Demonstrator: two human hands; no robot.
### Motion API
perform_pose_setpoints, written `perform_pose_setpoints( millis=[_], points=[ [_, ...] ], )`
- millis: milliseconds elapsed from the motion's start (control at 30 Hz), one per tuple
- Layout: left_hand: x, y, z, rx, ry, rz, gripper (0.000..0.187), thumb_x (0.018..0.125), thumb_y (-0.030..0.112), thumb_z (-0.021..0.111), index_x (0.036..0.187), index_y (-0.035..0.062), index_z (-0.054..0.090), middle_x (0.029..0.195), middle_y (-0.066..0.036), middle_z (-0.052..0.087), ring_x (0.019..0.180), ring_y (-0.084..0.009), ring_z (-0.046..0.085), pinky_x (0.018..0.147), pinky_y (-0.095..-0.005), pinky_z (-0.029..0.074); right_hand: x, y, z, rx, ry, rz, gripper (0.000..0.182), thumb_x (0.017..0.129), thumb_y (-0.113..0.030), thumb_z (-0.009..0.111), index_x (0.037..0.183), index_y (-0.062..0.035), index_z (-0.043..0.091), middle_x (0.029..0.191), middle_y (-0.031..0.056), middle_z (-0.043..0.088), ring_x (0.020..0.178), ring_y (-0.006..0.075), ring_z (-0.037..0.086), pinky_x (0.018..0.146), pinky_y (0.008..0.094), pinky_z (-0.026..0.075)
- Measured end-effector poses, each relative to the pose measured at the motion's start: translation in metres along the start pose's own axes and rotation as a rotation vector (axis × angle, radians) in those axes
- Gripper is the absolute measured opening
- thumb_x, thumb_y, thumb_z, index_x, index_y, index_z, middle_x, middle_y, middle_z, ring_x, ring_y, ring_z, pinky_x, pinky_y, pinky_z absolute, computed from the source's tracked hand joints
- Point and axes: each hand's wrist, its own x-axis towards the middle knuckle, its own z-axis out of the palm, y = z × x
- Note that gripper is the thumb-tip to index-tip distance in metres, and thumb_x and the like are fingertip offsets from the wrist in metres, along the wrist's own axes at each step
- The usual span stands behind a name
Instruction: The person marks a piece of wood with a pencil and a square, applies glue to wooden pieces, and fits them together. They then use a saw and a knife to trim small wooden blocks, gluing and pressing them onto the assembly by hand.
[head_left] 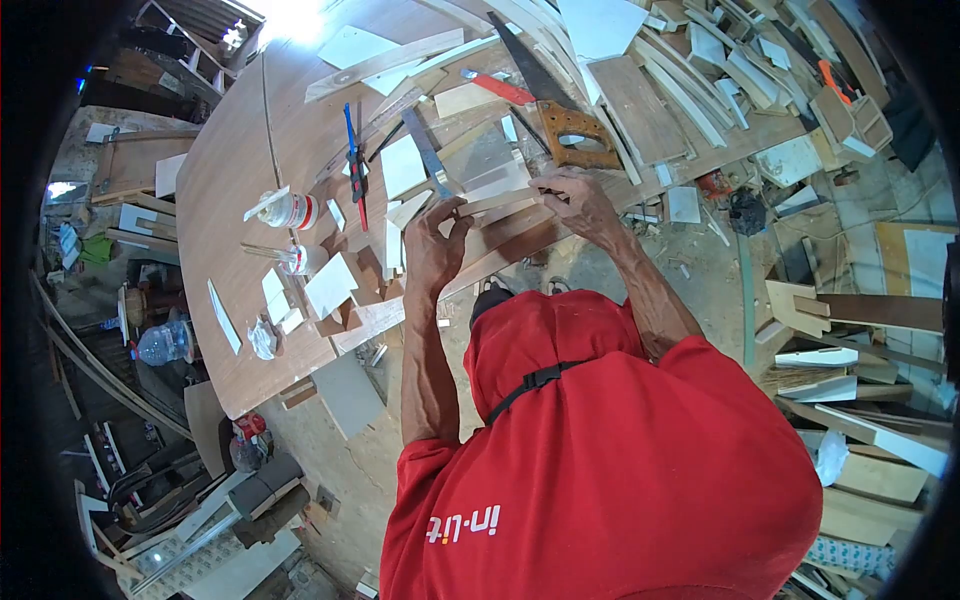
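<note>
- The left hand is sitting just left of the frame's centre, its forearm rising almost straight up from the red sleeve, its wrist bending and its fingers curling inward.
- The right hand is lying right of centre, its forearm slanting up and to the left, its thumb and fingers pointing left.
- Both hands are gripping narrowly, pinching one pale wooden strip by its two ends; the strip is spanning the gap between them in the upper middle of the frame, near the edge of the table.
- One handsaw is lying above the right hand, its wooden handle pointing down the frame.
- One red-handled tool is lying just left of the saw's blade.
- One blue-and-red plier-like tool is lying left of the upper middle.
- Two jars are standing left of centre, one above the other in view.
- One crumpled white wad is resting below the jars.
- Two shoes are showing beneath the table's edge.
</note>
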Motion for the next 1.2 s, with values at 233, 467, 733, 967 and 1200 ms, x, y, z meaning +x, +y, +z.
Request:
perform_pose_setpoints(
  millis=[233, 467, 733, 967, 1200],
  points=[
    [0.000, 0.003, -0.002, 0.013, 0.005, 0.001, 0.028, 0.076, 0.009, 0.069, 0.103, 0.0021, 0.068, 0.092, -0.017, 0.069, 0.088, -0.0316, 0.067, 0.080, -0.0378, 0.050, 0.000, -0.006, -0.003, -0.009, -0.004, 0.018, 0.028, 0.083, -0.015, 0.061, 0.107, -0.0031, 0.068, 0.093, 0.0164, 0.067, 0.081, 0.0305, 0.065, 0.073, 0.0379, 0.051],
    [-0.002, -0.004, 0.000, 0.014, 0.000, 0.010, 0.033, 0.075, 0.010, 0.072, 0.106, 0.0022, 0.067, 0.098, -0.017, 0.068, 0.091, -0.0309, 0.066, 0.082, -0.0379, 0.050, -0.001, -0.002, -0.001, 0.007, -0.038, 0.058, 0.031, 0.081, -0.014, 0.063, 0.110, -0.0026, 0.068, 0.098, 0.0177, 0.068, 0.088, 0.0315, 0.065, 0.077, 0.0376, 0.052],
    [-0.011, -0.011, 0.000, -0.071, -0.001, -0.058, 0.054, 0.072, 0.007, 0.075, 0.122, -0.0015, 0.057, 0.111, -0.016, 0.067, 0.106, -0.0274, 0.065, 0.089, -0.0362, 0.050, -0.002, -0.007, -0.004, -0.048, -0.035, 0.092, 0.038, 0.079, -0.017, 0.066, 0.115, -0.0029, 0.063, 0.104, 0.0168, 0.067, 0.092, 0.0315, 0.065, 0.080, 0.0380, 0.052],
    [-0.020, -0.021, 0.009, -0.150, -0.014, -0.126, 0.054, 0.077, 0.005, 0.072, 0.126, -0.0039, 0.052, 0.120, -0.018, 0.062, 0.107, -0.0274, 0.065, 0.086, -0.0366, 0.053, -0.002, -0.008, -0.007, -0.076, -0.046, 0.096, 0.041, 0.078, -0.020, 0.067, 0.116, -0.0033, 0.063, 0.107, 0.0163, 0.066, 0.095, 0.0311, 0.064, 0.083, 0.0381, 0.051],
    [-0.025, -0.021, 0.013, -0.140, 0.003, -0.141, 0.053, 0.080, 0.010, 0.072, 0.127, -0.0032, 0.052, 0.117, -0.018, 0.063, 0.106, -0.0285, 0.065, 0.085, -0.0376, 0.053, -0.005, -0.012, -0.006, -0.043, -0.040, 0.152, 0.040, 0.078, -0.019, 0.063, 0.115, -0.0027, 0.063, 0.106, 0.0167, 0.065, 0.097, 0.0308, 0.063, 0.086, 0.0385, 0.050]
  ],
)
